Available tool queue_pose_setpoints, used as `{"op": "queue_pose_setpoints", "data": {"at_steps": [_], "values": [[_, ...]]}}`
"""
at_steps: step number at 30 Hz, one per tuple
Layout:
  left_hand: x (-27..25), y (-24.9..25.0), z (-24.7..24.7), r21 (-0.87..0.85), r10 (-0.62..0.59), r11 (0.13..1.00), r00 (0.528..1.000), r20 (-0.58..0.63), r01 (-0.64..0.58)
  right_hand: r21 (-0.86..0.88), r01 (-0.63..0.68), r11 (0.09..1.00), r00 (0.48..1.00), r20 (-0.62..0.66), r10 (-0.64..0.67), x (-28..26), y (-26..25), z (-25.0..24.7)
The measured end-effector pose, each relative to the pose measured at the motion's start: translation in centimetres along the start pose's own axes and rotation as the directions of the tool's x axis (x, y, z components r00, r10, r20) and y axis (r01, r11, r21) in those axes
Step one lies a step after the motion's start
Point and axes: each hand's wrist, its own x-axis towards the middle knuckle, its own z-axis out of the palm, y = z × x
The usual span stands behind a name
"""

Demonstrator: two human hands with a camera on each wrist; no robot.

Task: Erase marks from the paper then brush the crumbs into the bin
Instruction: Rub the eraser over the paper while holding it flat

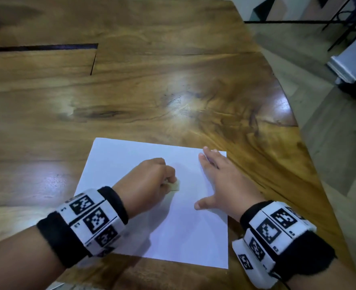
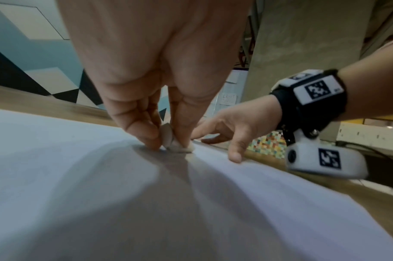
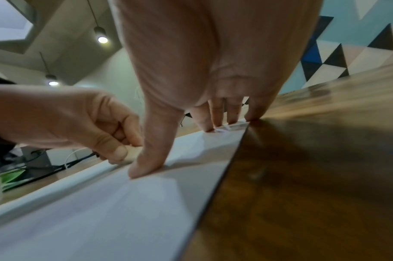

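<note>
The wooden desk (image 1: 152,91) fills most of the head view, its glossy grain catching patches of light, with a curved edge on the right. On it, near the person, lies a white sheet of paper (image 1: 173,237), flat and turned slightly askew; its right edge runs close to the desk's curved rim.

The right hand (image 1: 221,181) lies flat on the right part of the paper, fingers (image 3: 204,121) straight and spread, their tips pressing near the far right corner while the thumb points left onto the sheet. It holds nothing.

The left hand (image 1: 145,183) sits over the middle of the paper, knuckles up, its fingers (image 2: 144,130) curled and pinching a small pale eraser (image 2: 180,148) between thumb and fingertips. The eraser's lower end touches the paper surface, just left of the right thumb.

Both wrists wear black bands with white blocks printed in black-and-white square markers. No marks on the paper are clear enough to tell.
</note>
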Motion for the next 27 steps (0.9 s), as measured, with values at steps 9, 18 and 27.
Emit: {"op": "queue_pose_setpoints", "data": {"at_steps": [9, 18, 27], "values": [[5.7, 1.3, -1.9, -0.016, -0.105, 0.994, 0.983, -0.153, 0.104, -0.018, 0.018, 1.000, 1.000, 0.024, -0.017, 0.0, 0.2, 0.2], [5.9, 0.7, -1.6, 0.038, 0.021, 0.999, 0.999, -0.048, -0.019, -0.012, 0.007, 1.000, 1.000, 0.029, -0.006, 0.0, 0.1, 0.3], [3.9, 1.0, -1.0, 0.075, 0.127, 0.987, 0.973, 0.190, -0.143, -0.028, 0.008, 1.000, 0.999, 0.034, -0.007, -0.1, -0.1, 0.1]]}}
